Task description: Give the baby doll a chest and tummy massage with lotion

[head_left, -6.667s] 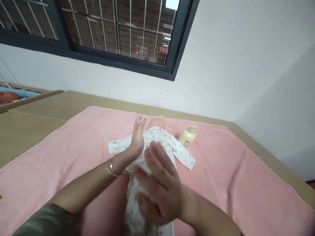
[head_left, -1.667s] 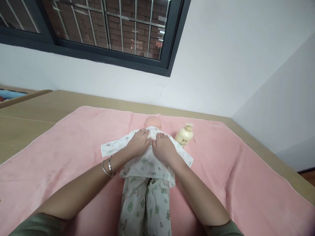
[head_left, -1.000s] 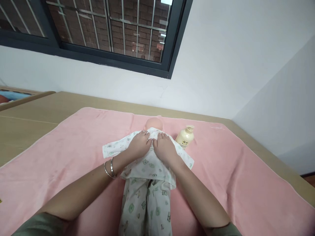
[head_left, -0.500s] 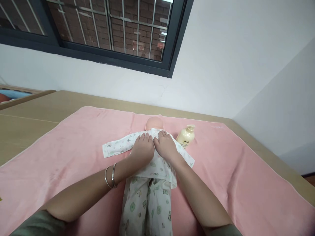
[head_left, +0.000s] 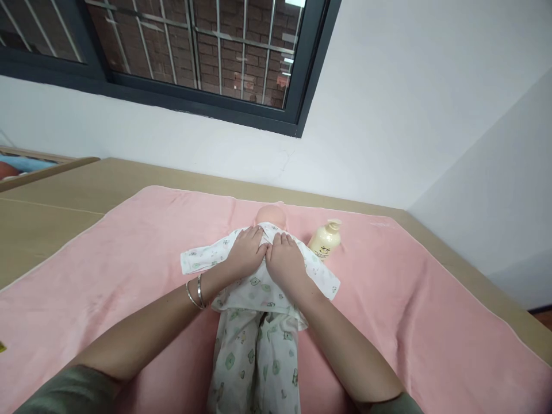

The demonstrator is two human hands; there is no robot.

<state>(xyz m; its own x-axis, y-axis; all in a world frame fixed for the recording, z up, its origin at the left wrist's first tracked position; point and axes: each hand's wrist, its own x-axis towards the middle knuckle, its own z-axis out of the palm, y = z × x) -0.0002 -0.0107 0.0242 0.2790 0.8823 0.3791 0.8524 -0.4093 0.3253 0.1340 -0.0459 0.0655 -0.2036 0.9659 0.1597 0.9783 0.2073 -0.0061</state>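
Note:
A baby doll (head_left: pixel 270 217) lies on its back on a pink blanket (head_left: pixel 129 264), dressed in a white printed top (head_left: pixel 259 287) and matching trousers (head_left: pixel 254 362). My left hand (head_left: pixel 245 253) rests flat on the doll's chest, two bangles on its wrist. Beside it, my right hand (head_left: pixel 287 261) lies palm down on the same top, the thumbs nearly touching. Neither hand holds anything. The doll's sleeves spread out to either side.
A cream pump bottle (head_left: pixel 325 240) lies on the blanket just right of the doll's head. The blanket covers a tan wooden surface (head_left: pixel 52 213) set against a white wall under a barred window. A cot edge (head_left: pixel 26 167) shows at far left.
Both hands have stayed on the doll's chest, shifting slightly back and forth over the top. At first the hands were raised above the doll.

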